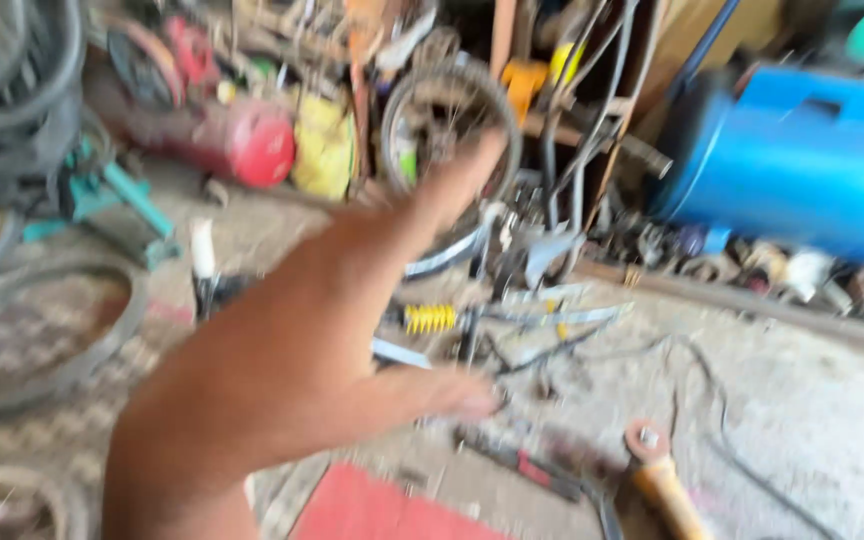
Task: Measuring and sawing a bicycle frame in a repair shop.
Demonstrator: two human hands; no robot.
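Head view, blurred by motion: one bare hand (322, 330) fills the middle of the frame, its forearm rising from the lower left. Thumb and fingers are spread wide, so it is open and holds nothing; which hand it is cannot be told, and no second hand shows. One finger points toward the upper centre, across a small spoked wheel (449, 125); the thumb reaches right, ending just above a red-handled tool (520, 462) on the concrete floor (802, 400). Behind the palm, at centre, lies a dismantled bicycle frame with a yellow coil spring (430, 318). A blue drum (802, 155) lies on its side at the upper right, its inside hidden. A red round container (257, 145) sits at the upper left beside a yellow bag (324, 145); their contents cannot be seen. Tyres (42, 330) rest at the left edge. An orange-handled tool (662, 480) lies at the lower right, a red mat (372, 510) at the bottom.
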